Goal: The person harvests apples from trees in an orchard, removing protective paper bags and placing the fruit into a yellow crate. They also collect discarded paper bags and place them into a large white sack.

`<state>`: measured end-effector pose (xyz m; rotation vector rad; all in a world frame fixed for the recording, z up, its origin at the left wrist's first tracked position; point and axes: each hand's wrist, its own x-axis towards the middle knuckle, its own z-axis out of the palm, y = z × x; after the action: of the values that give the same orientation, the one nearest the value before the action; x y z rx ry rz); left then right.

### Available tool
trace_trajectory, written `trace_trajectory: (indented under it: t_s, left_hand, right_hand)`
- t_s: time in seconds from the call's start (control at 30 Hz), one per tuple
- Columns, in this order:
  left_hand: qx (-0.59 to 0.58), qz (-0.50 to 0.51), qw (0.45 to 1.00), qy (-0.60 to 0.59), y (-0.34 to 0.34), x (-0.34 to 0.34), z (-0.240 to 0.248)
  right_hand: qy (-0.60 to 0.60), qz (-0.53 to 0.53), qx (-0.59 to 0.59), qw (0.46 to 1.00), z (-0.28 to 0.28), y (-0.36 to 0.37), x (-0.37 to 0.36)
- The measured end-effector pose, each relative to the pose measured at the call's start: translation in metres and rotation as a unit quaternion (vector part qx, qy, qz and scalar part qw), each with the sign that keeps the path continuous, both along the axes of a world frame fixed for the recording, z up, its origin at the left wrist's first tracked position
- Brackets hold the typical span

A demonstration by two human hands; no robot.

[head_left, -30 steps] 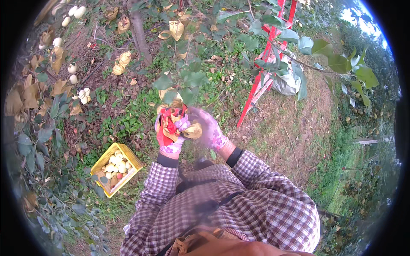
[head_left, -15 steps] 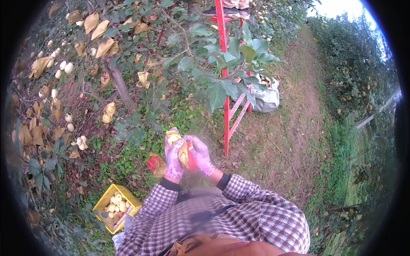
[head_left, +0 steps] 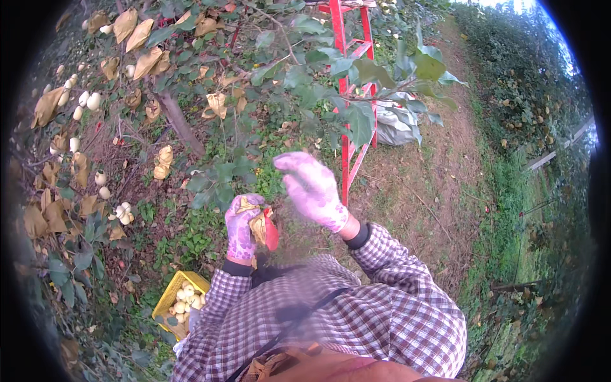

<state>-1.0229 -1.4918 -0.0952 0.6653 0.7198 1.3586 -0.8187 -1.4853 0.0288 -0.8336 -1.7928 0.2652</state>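
Left grip's got the papery bundle pinched, right grip is spread and up in the air.

So the crumpled tan-and-red wrapper (head_left: 258, 228) sits on the inner side of the left grip (head_left: 240, 221), thumb and fingers closed on its tan top edge, while the red part pokes out past them toward the right and hangs a bit lower. Can't tell if there's anything inside it. Right grip (head_left: 314, 190) is higher and off to the right, fingers loosely spread, near the wrapper but apart from it, a little blurry. Both in pink floral gloves. Below left there's a yellow crate (head_left: 167, 295) with pale fruit (head_left: 186, 299), and a red ladder (head_left: 346, 156) stands beyond the right grip.
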Motion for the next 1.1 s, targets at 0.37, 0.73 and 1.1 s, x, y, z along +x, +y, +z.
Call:
trace_trajectory:
  t_s: [0.37, 0.73, 1.1]
  left_hand:
    - [-0.001, 0.001, 0.966, 0.259, -0.015, -0.202, -0.052]
    - [-0.068, 0.098, 0.983, 0.142, 0.004, -0.327, -0.112]
    - [-0.150, 0.140, 0.925, 0.320, 0.113, -0.349, -0.067]
  right_hand:
    - [0.076, 0.242, 0.110, 0.961, 0.180, 0.038, -0.148]
    - [-0.300, 0.328, -0.143, 0.884, 0.098, 0.154, -0.288]
    - [-0.422, 0.496, -0.147, 0.744, -0.108, 0.270, -0.380]
